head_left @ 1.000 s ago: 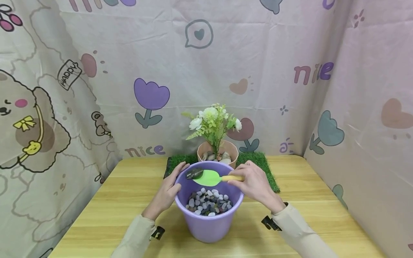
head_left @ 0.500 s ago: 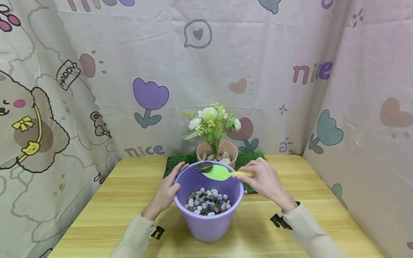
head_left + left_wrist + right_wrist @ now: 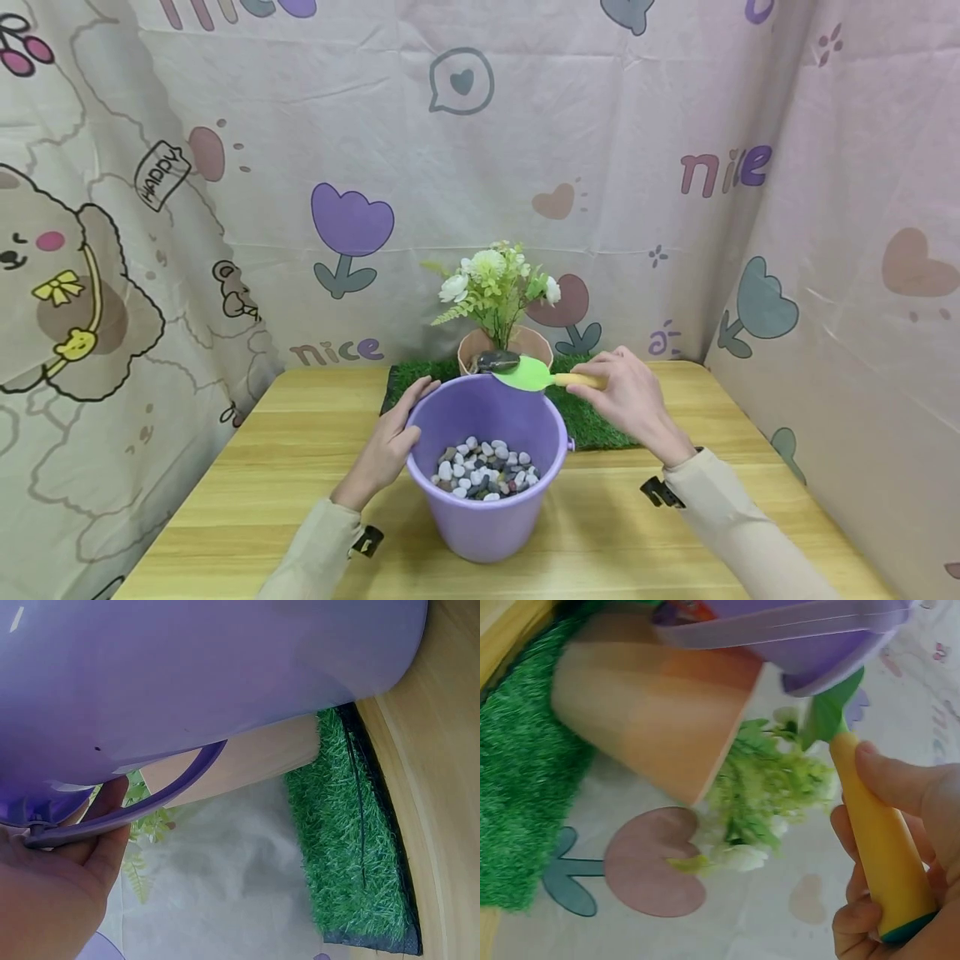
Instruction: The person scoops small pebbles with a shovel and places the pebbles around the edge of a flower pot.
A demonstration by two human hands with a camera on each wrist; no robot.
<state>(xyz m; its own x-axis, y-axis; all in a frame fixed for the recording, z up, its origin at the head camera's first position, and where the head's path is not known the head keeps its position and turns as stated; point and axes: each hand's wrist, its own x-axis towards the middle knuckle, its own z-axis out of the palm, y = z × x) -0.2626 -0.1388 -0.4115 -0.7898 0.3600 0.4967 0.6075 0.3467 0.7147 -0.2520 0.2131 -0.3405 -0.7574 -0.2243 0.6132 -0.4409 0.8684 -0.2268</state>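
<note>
Head view shows the right hand (image 3: 633,400) grasping the scoop (image 3: 525,373), which has moved from above the bucket (image 3: 486,508) to the pot (image 3: 517,342) with a stone, ready for tipping, while the left hand (image 3: 386,450) holds the bucket rim.

The head view looks forward and down from above the near table (image 3: 675,533) edge, taking in both forearms, the bucket (image 3: 486,508), the pot (image 3: 528,340) behind it and the curtain beyond. The left wrist view sits very close against the bucket (image 3: 225,667) wall, tilted sideways, looking past it to the turf (image 3: 349,840). The right wrist view looks along the trowel (image 3: 881,847) handle toward the pot (image 3: 652,727), also tilted; what seems to be the bucket's rim crosses its top. All three share bucket, turf and pot.
</note>
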